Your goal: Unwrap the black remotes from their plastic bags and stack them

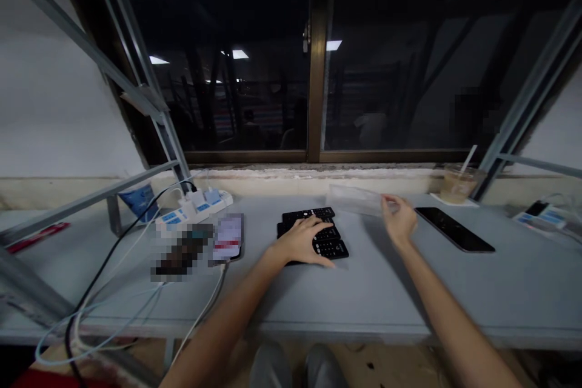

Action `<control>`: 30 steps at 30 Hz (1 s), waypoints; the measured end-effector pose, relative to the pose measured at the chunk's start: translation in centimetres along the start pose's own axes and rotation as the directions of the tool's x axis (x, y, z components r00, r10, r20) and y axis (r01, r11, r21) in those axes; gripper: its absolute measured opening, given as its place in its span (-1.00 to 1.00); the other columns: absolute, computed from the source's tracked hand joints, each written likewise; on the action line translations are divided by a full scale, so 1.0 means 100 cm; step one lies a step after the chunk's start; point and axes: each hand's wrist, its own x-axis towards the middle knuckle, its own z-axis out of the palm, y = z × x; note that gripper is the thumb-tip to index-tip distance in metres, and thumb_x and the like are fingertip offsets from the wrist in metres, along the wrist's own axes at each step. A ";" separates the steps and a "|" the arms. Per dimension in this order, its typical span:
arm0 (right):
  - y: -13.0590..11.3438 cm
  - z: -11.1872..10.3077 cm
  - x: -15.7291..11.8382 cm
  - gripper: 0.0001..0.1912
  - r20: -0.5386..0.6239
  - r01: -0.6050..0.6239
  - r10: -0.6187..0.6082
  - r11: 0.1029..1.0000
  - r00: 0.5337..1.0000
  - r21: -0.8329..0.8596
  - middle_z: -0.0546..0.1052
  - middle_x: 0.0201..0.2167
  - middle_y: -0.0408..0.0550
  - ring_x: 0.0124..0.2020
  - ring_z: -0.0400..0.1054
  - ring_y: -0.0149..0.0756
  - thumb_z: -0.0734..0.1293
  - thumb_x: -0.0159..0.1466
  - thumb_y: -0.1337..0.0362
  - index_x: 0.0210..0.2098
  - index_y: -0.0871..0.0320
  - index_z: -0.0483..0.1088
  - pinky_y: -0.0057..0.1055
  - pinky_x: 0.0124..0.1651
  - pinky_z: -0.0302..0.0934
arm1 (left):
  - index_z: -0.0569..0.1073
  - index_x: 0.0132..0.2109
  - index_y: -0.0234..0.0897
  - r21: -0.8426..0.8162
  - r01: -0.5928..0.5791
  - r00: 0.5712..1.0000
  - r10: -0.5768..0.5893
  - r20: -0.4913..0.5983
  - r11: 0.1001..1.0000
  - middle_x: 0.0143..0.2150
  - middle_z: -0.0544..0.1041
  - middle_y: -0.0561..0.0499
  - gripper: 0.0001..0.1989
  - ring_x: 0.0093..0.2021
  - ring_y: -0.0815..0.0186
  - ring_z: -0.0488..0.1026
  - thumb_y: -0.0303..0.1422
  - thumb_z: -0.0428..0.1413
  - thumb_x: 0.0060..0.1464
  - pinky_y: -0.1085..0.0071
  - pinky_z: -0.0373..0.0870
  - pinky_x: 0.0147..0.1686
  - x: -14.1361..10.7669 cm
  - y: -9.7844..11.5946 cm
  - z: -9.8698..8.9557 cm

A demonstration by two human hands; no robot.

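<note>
Several black remote controls (334, 248) lie side by side on the grey table (345, 303), in front of the window. My left hand (305, 241) rests over them with its fingers spread, covering their middle and left parts. To the right, my right hand (399, 217) is raised a little above the table. Its thumb and fingertips pinch the right end of a clear plastic sleeve (354, 199), which stretches leftward behind the remotes. Whether anything is inside the sleeve is hard to tell, but it looks see-through.
A dark phone (454, 230) and a drink cup with a straw (457, 185) stand right. At left are a lit phone (228, 236), a power strip (195, 209), loose cables and a blue packet (139, 202). Metal posts flank both sides.
</note>
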 end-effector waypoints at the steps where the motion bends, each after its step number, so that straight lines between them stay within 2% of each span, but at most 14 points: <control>1: 0.001 0.000 0.000 -0.67 -0.008 0.002 -0.002 0.999 1.000 -0.052 0.46 -0.33 -0.01 -0.35 0.27 -0.26 0.16 0.15 0.13 -0.28 0.14 0.46 -0.29 -0.22 0.14 | 0.12 0.22 -0.09 -0.014 0.033 0.998 -0.032 0.058 0.999 0.26 0.12 -0.16 -0.06 0.28 -0.03 -0.04 0.12 0.19 -0.32 -0.02 -0.07 0.18 -0.001 -0.002 0.002; 3: 0.004 0.000 -0.002 -0.70 0.011 0.025 -0.023 0.987 1.000 -0.156 0.43 -0.32 0.00 -0.32 0.26 -0.24 0.16 0.15 0.18 -0.28 0.13 0.46 -0.27 -0.21 0.14 | 0.06 0.24 -0.06 -0.024 0.098 0.983 -0.093 0.156 0.995 0.32 -0.04 -0.18 0.02 0.30 -0.11 -0.22 0.14 0.20 -0.38 -0.17 -0.21 0.16 -0.001 -0.008 0.007; 6: 0.010 0.004 -0.005 -0.71 0.106 0.061 -0.027 0.944 0.994 -0.323 0.41 -0.22 0.03 -0.15 0.23 -0.13 0.21 0.09 0.25 -0.22 0.13 0.45 -0.16 -0.12 0.09 | -0.02 0.27 -0.04 -0.044 0.151 0.963 -0.137 0.230 0.988 0.35 -0.18 -0.18 0.02 0.31 -0.13 -0.32 0.17 0.15 -0.32 -0.23 -0.29 0.14 0.001 -0.014 0.014; 8: 0.014 0.006 -0.007 -0.62 0.153 0.053 0.014 0.903 0.988 -0.427 0.37 -0.10 0.08 -0.05 0.17 -0.05 0.25 0.06 0.24 -0.11 0.13 0.40 -0.09 -0.07 0.04 | -0.03 0.27 -0.03 -0.057 0.164 0.964 -0.148 0.221 0.985 0.35 -0.22 -0.18 -0.05 0.31 -0.08 -0.33 0.18 0.08 -0.23 -0.22 -0.33 0.15 0.003 -0.018 0.019; 11: 0.016 0.009 -0.008 -0.48 0.137 0.045 0.028 0.865 0.990 -0.499 0.26 0.04 0.13 0.02 0.10 0.01 0.26 0.06 0.16 0.03 0.11 0.29 -0.05 -0.04 -0.01 | -0.04 0.27 -0.02 -0.053 0.182 0.972 -0.172 0.162 0.982 0.35 -0.23 -0.17 -0.08 0.32 -0.04 -0.32 0.21 0.02 -0.18 -0.19 -0.37 0.16 0.007 -0.022 0.027; 15: 0.014 0.010 -0.008 -0.40 0.088 0.074 -0.036 0.873 0.995 -0.483 0.20 0.08 0.14 0.02 0.06 0.02 0.27 0.05 0.10 0.08 0.11 0.23 -0.07 -0.02 -0.05 | -0.06 0.28 -0.01 -0.027 0.232 0.967 -0.228 0.112 0.972 0.35 -0.23 -0.18 -0.06 0.32 -0.06 -0.34 0.26 -0.04 -0.20 -0.21 -0.38 0.15 0.009 -0.028 0.030; 20: 0.015 0.010 -0.007 -0.46 0.063 0.108 -0.090 0.902 0.994 -0.418 0.23 0.04 0.12 0.02 0.08 0.03 0.28 0.04 0.12 0.03 0.09 0.28 -0.04 0.00 -0.07 | -0.09 0.29 -0.03 0.008 0.375 0.922 -0.373 0.105 0.927 0.35 -0.24 -0.17 -0.08 0.31 -0.09 -0.36 0.29 -0.17 -0.15 -0.24 -0.39 0.13 0.010 -0.036 0.023; 23: 0.013 0.008 -0.007 -0.46 0.044 0.144 -0.137 0.914 0.990 -0.378 0.24 0.05 0.18 0.03 0.08 0.07 0.30 0.03 0.09 0.01 0.11 0.31 -0.03 0.00 -0.08 | -0.08 0.29 -0.07 0.030 0.425 0.903 -0.426 0.057 0.905 0.35 -0.21 -0.18 -0.08 0.31 -0.10 -0.33 0.29 -0.18 -0.13 -0.21 -0.35 0.15 0.009 -0.042 0.024; 27: 0.000 0.006 -0.009 -0.47 -0.021 0.215 -0.235 0.920 0.972 -0.329 0.27 0.03 0.16 0.01 0.10 0.07 0.29 0.02 0.04 -0.04 0.11 0.35 0.01 0.01 -0.11 | -0.05 0.29 -0.13 0.045 0.397 0.918 -0.395 -0.036 0.917 0.34 -0.12 -0.20 -0.07 0.31 -0.10 -0.25 0.23 -0.05 -0.14 -0.12 -0.28 0.18 0.008 -0.045 0.026; 30: -0.017 0.004 -0.012 -0.60 -0.082 0.358 -0.388 0.900 0.918 -0.249 0.32 -0.01 0.07 0.00 0.16 -0.02 0.26 0.07 0.09 -0.12 0.09 0.39 0.03 0.05 -0.12 | 0.07 0.25 -0.18 -0.040 0.338 0.929 -0.341 -0.142 0.940 0.30 0.03 -0.20 -0.18 0.30 -0.03 -0.12 0.15 -0.03 -0.06 -0.05 -0.18 0.19 0.004 -0.037 0.011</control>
